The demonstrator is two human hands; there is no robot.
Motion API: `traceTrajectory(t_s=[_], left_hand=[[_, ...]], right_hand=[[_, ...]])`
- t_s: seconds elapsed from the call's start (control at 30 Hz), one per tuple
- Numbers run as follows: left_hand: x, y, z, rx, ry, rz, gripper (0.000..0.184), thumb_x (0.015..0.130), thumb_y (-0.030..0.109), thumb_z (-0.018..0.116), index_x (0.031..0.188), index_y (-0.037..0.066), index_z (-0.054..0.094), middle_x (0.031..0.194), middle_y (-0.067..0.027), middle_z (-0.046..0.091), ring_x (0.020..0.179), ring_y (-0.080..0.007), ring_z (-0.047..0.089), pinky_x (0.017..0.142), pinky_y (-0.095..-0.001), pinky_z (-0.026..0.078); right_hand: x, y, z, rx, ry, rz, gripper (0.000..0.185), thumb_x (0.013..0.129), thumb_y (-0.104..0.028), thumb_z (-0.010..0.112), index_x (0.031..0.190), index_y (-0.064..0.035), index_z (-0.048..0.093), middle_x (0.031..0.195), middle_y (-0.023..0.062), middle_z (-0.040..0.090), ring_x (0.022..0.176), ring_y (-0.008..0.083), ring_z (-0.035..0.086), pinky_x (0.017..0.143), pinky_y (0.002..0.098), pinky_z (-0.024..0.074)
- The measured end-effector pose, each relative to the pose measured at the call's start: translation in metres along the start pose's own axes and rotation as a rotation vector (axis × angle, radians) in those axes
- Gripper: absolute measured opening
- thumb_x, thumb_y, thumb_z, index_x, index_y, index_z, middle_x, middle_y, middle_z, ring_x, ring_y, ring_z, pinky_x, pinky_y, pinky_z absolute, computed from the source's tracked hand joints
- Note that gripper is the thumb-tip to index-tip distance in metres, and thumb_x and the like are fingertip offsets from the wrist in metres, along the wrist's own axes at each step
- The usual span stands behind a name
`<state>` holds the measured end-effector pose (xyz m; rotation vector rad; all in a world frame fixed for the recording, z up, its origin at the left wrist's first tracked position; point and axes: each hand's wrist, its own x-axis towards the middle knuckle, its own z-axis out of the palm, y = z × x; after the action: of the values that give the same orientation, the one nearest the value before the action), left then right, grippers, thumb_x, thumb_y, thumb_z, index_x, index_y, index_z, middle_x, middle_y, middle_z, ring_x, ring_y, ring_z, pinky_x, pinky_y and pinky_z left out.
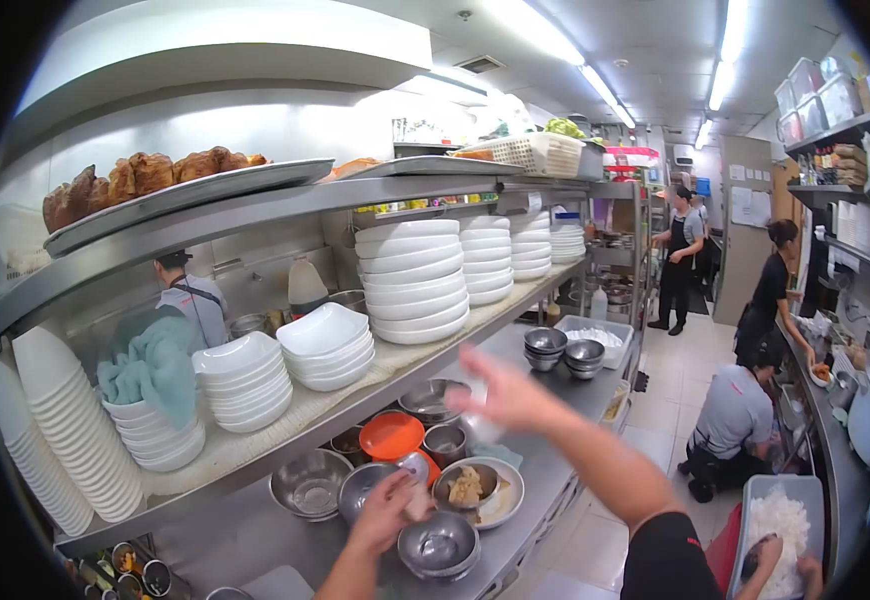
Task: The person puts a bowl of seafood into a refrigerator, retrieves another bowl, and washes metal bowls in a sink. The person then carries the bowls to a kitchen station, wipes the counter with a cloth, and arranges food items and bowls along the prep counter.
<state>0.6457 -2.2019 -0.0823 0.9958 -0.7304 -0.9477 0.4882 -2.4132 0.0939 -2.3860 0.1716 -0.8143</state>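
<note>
My left hand (387,512) is closed above the metal bowls, its fingers around something pale that I cannot make out. Close to its fingertips is a shiny, rounded item (413,466), too unclear to name. Just below sits a steel bowl (439,545). My right hand (505,392) is reaching across the counter near the shelf edge, blurred, with thumb and fingers apart; a whitish smear shows beside it. Between the hands, a metal bowl of light-brown food (467,486) rests on a white plate (511,500). Behind are an orange plate (392,437) and a steel pot (445,443).
Stacked white bowls (410,285) line the shelf, with a teal cloth (155,370) on one stack. Above is a tray (195,200) of browned meat. Small metal bowls (545,345) stand farther along the counter (545,440). Co-workers (740,415) occupy the right side; another's hands reach into a tub (813,500).
</note>
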Motion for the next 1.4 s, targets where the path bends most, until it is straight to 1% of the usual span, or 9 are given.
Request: traceTrajectory(t_s=[0.13,0.27,0.37,0.5,0.6,0.8,0.93,1.23,1.4], left_hand=[[-0.052,0.019,-0.053,0.047,0.24,-0.033,0.053,0.096,0.009,0.054,0.142,0.001,0.029,0.126,-0.0197,0.053,0.101,-0.038,0.064,0.074,-0.0427,0.057],[-0.11,0.016,-0.063,-0.012,0.525,-0.088,0.051,0.094,0.024,0.058,0.139,0.007,0.041,0.11,-0.0082,0.063,0.087,-0.0252,0.067,0.063,-0.0352,0.053],[-0.126,0.017,-0.042,-0.094,0.768,-0.129,0.054,0.094,0.025,0.059,0.141,0.008,0.039,0.112,-0.01,0.062,0.089,-0.0273,0.067,0.064,-0.0364,0.054],[-0.12,0.018,-0.02,-0.099,0.788,-0.078,0.055,0.093,0.024,0.06,0.141,0.008,0.038,0.115,-0.0112,0.062,0.091,-0.0277,0.067,0.066,-0.0382,0.055],[-0.113,0.012,-0.019,-0.087,0.751,-0.054,0.054,0.094,0.024,0.059,0.141,0.008,0.038,0.115,-0.0108,0.062,0.091,-0.0278,0.067,0.066,-0.0389,0.055],[-0.097,0.014,0.0,-0.065,0.704,-0.134,0.049,0.095,0.024,0.057,0.139,0.009,0.04,0.114,-0.0095,0.063,0.091,-0.0263,0.067,0.066,-0.039,0.056],[-0.076,-0.01,-0.016,-0.041,0.58,-0.121,0.046,0.096,0.021,0.057,0.137,0.009,0.042,0.111,-0.0093,0.063,0.089,-0.0231,0.065,0.068,-0.0386,0.055],[-0.06,-0.024,0.013,-0.033,0.522,-0.089,0.042,0.096,0.021,0.057,0.134,0.007,0.045,0.104,-0.007,0.063,0.086,-0.0182,0.063,0.068,-0.0327,0.054],[-0.071,-0.014,0.021,0.078,0.615,-0.131,0.045,0.097,0.026,0.055,0.137,0.007,0.044,0.107,-0.0074,0.064,0.082,-0.0186,0.064,0.062,-0.0346,0.054]], right_hand=[[0.156,0.021,-0.125,-0.15,0.509,-0.125,0.065,0.08,-0.046,0.071,0.117,0.006,0.059,0.111,0.0253,0.065,0.106,0.0349,0.064,0.089,0.0415,0.0501],[0.27,0.028,-0.211,-0.327,0.807,-0.063,0.069,0.084,-0.053,0.064,0.118,0.0061,0.06,0.103,0.022,0.068,0.1,0.0337,0.066,0.088,0.0401,0.0503],[0.32,0.014,-0.248,-0.511,0.535,0.371,0.087,0.086,-0.073,0.035,0.138,-0.0043,0.048,0.143,0.0224,0.044,0.138,0.0405,0.03,0.113,0.0522,0.0216],[0.354,0.003,-0.252,-0.576,0.422,0.57,0.099,0.079,-0.084,0.033,0.148,-0.0129,0.034,0.155,0.0185,0.023,0.144,0.0458,0.006,0.113,0.0601,0.0001],[0.37,0.01,-0.243,-0.474,0.383,0.566,0.089,0.078,-0.069,0.057,0.144,-0.0105,0.041,0.151,0.0199,0.031,0.142,0.0426,0.019,0.112,0.0624,0.0121],[0.389,0.015,-0.254,-0.297,0.068,0.264,0.067,0.072,-0.052,0.07,0.12,-0.0041,0.064,0.126,0.0174,0.06,0.125,0.0305,0.051,0.107,0.043,0.0345],[0.391,0.002,-0.227,-0.432,0.304,0.299,0.058,0.073,-0.049,0.077,0.106,-0.002,0.07,0.114,0.0169,0.066,0.107,0.025,0.061,0.096,0.0363,0.0441],[0.406,0.026,-0.253,-0.403,0.198,0.338,0.043,0.064,-0.038,0.077,0.089,-0.0041,0.072,0.09,0.0105,0.069,0.076,0.0166,0.065,0.069,0.0285,0.0517],[0.403,0.026,-0.257,-0.499,0.183,0.326,0.051,0.068,-0.036,0.073,0.104,-0.0007,0.069,0.106,0.0155,0.068,0.096,0.0214,0.066,0.083,0.0292,0.0514]])
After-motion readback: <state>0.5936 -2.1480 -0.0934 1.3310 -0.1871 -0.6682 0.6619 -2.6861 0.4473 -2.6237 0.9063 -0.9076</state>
